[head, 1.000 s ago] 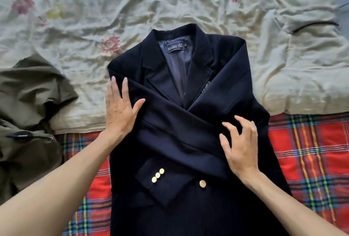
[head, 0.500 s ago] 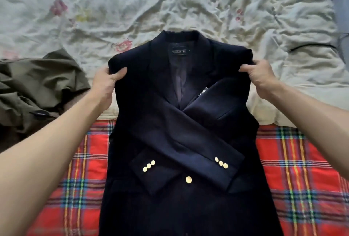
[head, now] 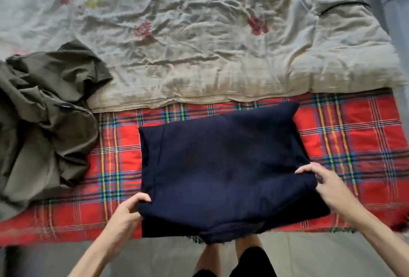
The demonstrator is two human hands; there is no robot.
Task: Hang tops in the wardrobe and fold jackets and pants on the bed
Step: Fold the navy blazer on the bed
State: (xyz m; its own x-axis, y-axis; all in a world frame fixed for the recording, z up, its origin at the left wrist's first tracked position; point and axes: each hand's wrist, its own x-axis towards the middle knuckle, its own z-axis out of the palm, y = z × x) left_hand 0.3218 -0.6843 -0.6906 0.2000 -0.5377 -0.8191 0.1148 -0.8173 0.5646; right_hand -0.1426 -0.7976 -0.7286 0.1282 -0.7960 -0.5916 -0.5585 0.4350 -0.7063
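Your left hand (head: pixel 130 210) is curled round the near left corner of the navy jacket (head: pixel 225 166), thumb on top and fingers tucked under the cloth. Your right hand (head: pixel 325 181) pinches the jacket's right edge close to its near corner, with the thumb lying on top; it is blurred, so the fingers underneath are hard to make out. The jacket lies folded into a rough rectangle on the red plaid blanket (head: pixel 354 135) at the near edge of the bed, and its lowest layer droops a little over that edge. A rumpled olive garment (head: pixel 48 110) sits at the left edge, apart from the jacket. A cream flowered quilt (head: pixel 199 44) covers the far part.
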